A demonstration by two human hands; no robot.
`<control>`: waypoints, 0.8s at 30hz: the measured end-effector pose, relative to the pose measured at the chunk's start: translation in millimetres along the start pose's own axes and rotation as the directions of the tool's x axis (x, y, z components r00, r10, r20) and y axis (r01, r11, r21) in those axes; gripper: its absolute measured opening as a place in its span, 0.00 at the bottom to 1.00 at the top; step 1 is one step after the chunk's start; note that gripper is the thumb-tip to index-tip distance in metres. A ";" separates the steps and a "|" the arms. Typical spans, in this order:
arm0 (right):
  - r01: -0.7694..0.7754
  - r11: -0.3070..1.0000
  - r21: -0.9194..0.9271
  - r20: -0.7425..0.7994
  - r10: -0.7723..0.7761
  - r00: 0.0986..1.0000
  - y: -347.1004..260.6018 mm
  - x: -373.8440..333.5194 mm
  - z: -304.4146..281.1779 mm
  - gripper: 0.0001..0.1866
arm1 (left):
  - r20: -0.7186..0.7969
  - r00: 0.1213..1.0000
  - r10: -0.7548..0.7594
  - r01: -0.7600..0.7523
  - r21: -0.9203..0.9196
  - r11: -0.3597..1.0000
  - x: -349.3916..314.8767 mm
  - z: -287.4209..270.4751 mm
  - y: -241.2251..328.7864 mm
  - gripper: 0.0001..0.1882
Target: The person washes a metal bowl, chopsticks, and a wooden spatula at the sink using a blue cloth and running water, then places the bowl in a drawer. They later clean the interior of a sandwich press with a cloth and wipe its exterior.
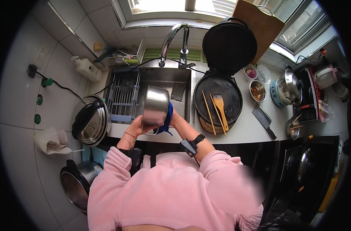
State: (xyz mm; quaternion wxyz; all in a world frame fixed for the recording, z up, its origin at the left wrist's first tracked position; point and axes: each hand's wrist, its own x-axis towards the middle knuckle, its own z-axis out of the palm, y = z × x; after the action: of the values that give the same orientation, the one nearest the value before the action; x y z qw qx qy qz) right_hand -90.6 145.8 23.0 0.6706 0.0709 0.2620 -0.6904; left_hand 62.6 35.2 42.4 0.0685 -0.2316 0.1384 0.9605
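Observation:
A shiny stainless steel pot (pixel 155 106) is tipped on its side over the front of the sink (pixel 189 86). My left hand (pixel 135 126) grips its lower left edge, fingers wrapped around the metal. At the pot's right side, my right hand (pixel 176 118) is closed on a blue cloth (pixel 168 120) pressed against it. The pot partly hides the cloth, and most of my right fingers are out of sight. Above the sink arches a chrome faucet (pixel 173 34).
A drying rack (pixel 123 94) spans the sink's left side. Left of it leans a pot lid (pixel 92 121). To the right is an open electric griddle (pixel 218 92) carrying chopsticks (pixel 208 111) and a wooden spatula (pixel 220 106). A cleaver (pixel 263 117) lies farther right.

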 end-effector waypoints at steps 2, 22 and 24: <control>0.130 0.982 0.139 0.054 -0.139 0.989 18.2 6.2 -6.5 0.20 | -0.290 0.957 -0.030 0.040 0.029 0.999 12.4 5.1 6.5 0.20; 0.376 0.149 -0.915 0.017 -0.915 0.403 37.0 27.5 31.8 0.35 | -0.093 0.720 0.688 -0.660 0.215 0.720 52.5 71.0 34.8 0.20; 0.331 0.148 -0.932 -0.023 -0.935 0.355 34.0 21.9 42.8 0.37 | -0.071 0.696 0.715 -0.685 0.232 0.690 54.6 70.7 32.7 0.19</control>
State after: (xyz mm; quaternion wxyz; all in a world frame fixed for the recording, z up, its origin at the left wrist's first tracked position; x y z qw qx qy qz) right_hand -49.0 108.1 40.6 0.0846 -0.1544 0.7491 -0.6387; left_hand -22.1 28.8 85.1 -0.2934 -0.2277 0.3108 0.8749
